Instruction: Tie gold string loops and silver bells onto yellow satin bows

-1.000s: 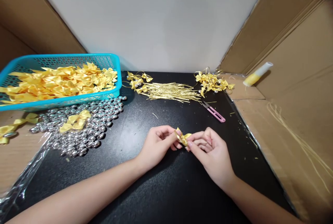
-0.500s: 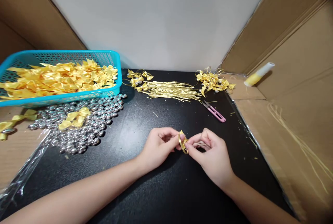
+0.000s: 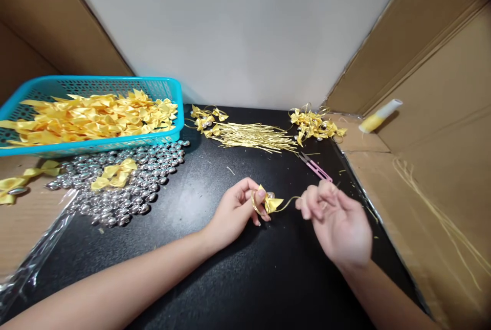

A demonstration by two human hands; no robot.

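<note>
My left hand pinches a yellow ribbon bow between thumb and fingers, above the middle of the black table. A loop of gold cord stands out by the thumb, and a silver bead shows partly behind the bow. From the bow a length of gold cord runs right to my right hand. That hand is turned palm up, its fingers curled around the cord's end; the exact grip is partly hidden.
A turquoise basket of yellow bows stands at left, with silver beads before it. Cut gold cords lie at the back between two clusters of beaded bows. Pink thread snips lie beyond my right hand. Cardboard walls flank the table.
My right hand has moved right, away from the bow, and turned palm up, drawing the cord out between the hands. The left hand has shifted slightly left, still holding the bow.
</note>
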